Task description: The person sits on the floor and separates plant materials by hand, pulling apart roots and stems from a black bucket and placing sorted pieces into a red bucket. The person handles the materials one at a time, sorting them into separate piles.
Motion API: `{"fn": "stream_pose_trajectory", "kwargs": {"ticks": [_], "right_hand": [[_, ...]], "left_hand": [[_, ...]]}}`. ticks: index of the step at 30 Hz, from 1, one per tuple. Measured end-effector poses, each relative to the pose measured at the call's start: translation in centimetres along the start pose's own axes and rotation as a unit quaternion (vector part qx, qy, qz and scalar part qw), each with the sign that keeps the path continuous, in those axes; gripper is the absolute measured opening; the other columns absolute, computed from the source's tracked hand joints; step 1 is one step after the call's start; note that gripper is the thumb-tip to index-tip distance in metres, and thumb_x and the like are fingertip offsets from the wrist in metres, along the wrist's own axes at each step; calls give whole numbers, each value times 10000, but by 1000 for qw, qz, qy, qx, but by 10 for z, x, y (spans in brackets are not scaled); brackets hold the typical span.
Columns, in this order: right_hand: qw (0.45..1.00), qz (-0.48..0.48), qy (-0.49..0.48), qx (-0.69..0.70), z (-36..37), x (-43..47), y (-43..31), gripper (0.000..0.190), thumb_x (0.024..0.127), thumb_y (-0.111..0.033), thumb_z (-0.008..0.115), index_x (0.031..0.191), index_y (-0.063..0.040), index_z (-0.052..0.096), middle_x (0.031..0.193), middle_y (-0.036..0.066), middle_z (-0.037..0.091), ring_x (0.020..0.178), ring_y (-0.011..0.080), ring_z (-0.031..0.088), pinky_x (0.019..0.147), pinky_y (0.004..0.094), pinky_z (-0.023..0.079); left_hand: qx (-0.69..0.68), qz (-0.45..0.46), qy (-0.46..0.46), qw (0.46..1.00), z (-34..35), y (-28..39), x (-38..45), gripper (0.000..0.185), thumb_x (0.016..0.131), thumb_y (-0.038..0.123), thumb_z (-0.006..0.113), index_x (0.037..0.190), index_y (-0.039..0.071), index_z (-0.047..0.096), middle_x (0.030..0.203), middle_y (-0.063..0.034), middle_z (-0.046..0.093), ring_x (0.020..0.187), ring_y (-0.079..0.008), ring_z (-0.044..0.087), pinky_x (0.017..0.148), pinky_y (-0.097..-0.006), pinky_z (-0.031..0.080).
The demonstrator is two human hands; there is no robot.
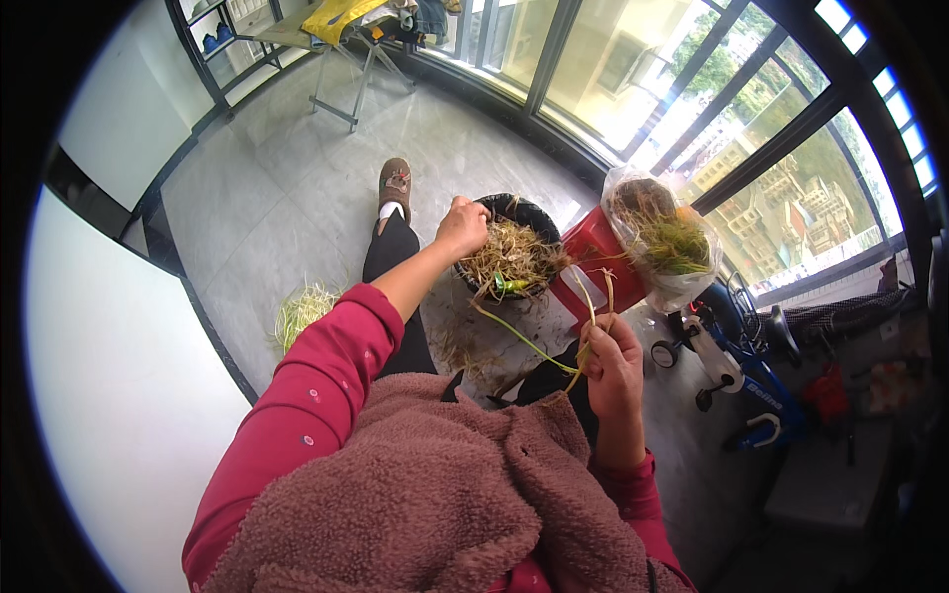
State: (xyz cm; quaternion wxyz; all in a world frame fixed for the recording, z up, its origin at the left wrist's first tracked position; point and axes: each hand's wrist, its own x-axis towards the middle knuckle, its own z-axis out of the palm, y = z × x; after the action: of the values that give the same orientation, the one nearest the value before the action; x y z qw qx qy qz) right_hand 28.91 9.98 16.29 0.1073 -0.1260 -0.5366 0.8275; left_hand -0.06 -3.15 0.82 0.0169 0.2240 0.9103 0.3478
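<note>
My right hand [614,359] pinches a few thin spring-onion-like stalks [590,296], pale at one end, with a long green one bending out to the left. My left hand [465,226] is at the left rim of a round bin with a black liner [547,219]. Its fingers are curled, and whether anything is between them is hidden. Dry husks and roots [511,248] fill the bin, with a bright green wrapper [510,283] among them. Left of my leg, a pile of pale, cleaned-looking stalks [308,315] lies on the floor.
Right of the bin stands a red plastic stool [600,263]. A clear plastic bag [678,293] of rooty, green-topped stalks [667,237] is beside it. A blue child's bicycle [756,400] stands farther right. A folding rack with clothes [356,37] is near the windows. Scraps litter the floor.
</note>
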Motion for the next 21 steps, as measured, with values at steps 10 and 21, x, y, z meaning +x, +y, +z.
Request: {"fn": "stream_pose_trajectory", "kwargs": {"ticks": [10, 21], "right_hand": [[990, -62, 3, -126, 0, 15, 31, 42, 920, -82, 590, 921, -48, 567, 739, -84, 450, 617, 4, 365, 544, 167, 293], [989, -31, 8, -147, 7, 20, 51, 104, 924, -138, 626, 925, -40, 591, 717, -91, 466, 609, -4, 375, 528, 167, 286]], "left_hand": [[-418, -155, -325, 834, -46, 75, -76, 369, 967, 393, 531, 992, 57, 682, 909, -3, 672, 688, -50, 566, 573, -208, 436], [-586, -107, -274, 755, -82, 111, -126, 355, 925, 147, 617, 1256, 39, 546, 907, 7, 643, 715, -17, 533, 621, -154, 428]]}}
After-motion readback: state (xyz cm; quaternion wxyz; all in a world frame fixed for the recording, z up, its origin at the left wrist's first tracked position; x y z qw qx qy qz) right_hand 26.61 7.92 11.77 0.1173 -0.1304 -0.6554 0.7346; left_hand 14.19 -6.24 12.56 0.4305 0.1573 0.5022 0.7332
